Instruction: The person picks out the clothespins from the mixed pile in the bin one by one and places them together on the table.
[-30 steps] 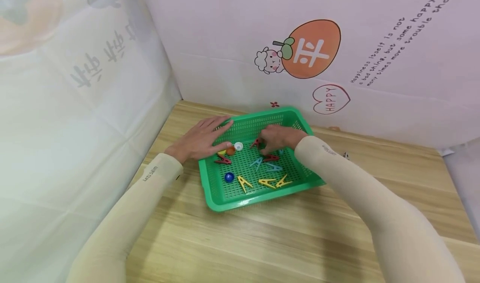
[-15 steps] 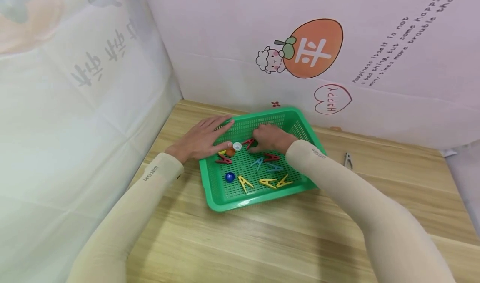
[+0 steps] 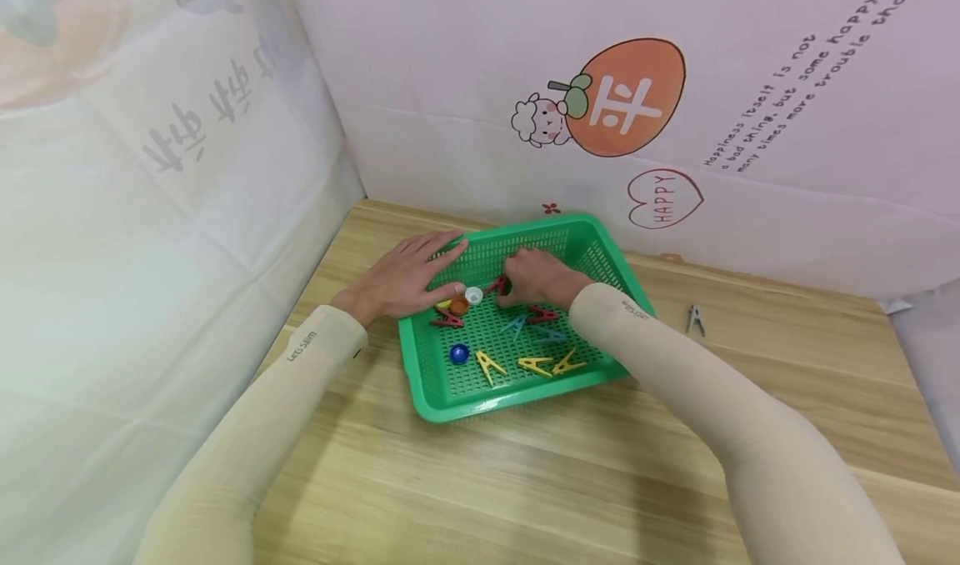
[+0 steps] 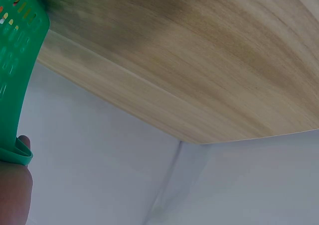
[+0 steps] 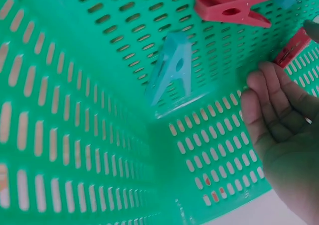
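Observation:
My right hand (image 3: 538,277) is inside the green basket (image 3: 480,407), pinching a red clothespin (image 3: 497,285) near the back wall. In the right wrist view that clothespin (image 5: 294,48) shows between thumb and curled fingers. My left hand (image 3: 405,275) rests over the basket's back left corner, fingers spread and straight, thumb inside. Beside the thumb lie a white bottle cap (image 3: 474,296), an orange cap (image 3: 459,305), a partly covered yellow piece (image 3: 446,304) and a red clothespin (image 3: 447,319). A blue cap (image 3: 460,353) sits closer to the front.
Yellow clothespins (image 3: 534,366), blue clothespins (image 3: 515,325) and another red clothespin (image 3: 543,314) lie spread over the basket floor. On the wooden table (image 3: 480,490), a grey clothespin (image 3: 696,320) lies right of the basket. Printed cloth walls (image 3: 450,132) stand behind and to the left.
My right hand has moved left with the red clothespin, towards the caps. The white and orange caps have shifted slightly left and down. The left hand stays in place.

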Demonstrator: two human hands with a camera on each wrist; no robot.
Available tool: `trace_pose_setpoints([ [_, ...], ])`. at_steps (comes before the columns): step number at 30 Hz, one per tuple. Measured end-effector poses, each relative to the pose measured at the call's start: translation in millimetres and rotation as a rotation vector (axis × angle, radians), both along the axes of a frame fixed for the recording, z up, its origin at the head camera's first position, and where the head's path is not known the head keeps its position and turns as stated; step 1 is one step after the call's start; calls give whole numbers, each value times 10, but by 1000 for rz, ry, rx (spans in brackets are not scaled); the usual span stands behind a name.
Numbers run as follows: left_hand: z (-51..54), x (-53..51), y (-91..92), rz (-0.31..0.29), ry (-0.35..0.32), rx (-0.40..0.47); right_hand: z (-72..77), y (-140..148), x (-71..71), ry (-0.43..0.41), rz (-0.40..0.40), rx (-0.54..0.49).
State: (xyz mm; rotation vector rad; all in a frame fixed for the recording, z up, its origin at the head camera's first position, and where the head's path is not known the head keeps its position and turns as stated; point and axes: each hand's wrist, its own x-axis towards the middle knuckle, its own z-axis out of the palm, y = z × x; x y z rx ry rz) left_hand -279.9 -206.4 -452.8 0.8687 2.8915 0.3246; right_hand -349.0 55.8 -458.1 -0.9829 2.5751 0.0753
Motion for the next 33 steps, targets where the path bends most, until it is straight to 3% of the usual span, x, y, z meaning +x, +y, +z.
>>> trace_pose_setpoints([
  [13,-4,2,-8,-5,-2,-4,-32,124,-48,-65,74,-13],
  [18,7,3,-3,-1,-1,-7,-23,141,-62,-93,63,-39],
  [25,4,8,-12,6,2,1,-64,99,-62,-95,76,-113],
  [33,-8,-2,-9,-5,10,2,-95,27,-40,-92,148,-123],
])
